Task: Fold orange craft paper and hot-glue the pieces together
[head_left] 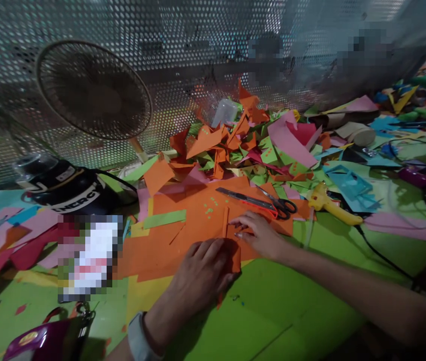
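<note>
My left hand (202,268) lies over a small folded piece of orange paper (234,258), its fingers on top and the thumb at the near edge, gripping it against the table; part of that piece is hidden under the hand. A narrow orange paper strip (225,220) stands out just beyond. Close to the strip's right side, my right hand (260,234) has its fingers apart, with nothing visible in them. Flat orange sheets (160,255) lie beneath both hands. Past the right hand are a box cutter (243,196) and a pair of scissors (283,204).
A tangled heap of paper scraps (213,143) lies behind the sheets. To the right sits a yellow glue gun (329,205) with a trailing cord. On the left are a blurred-out phone (92,255), a black jar (81,193), a fan (94,95) and a purple pouch (34,341).
</note>
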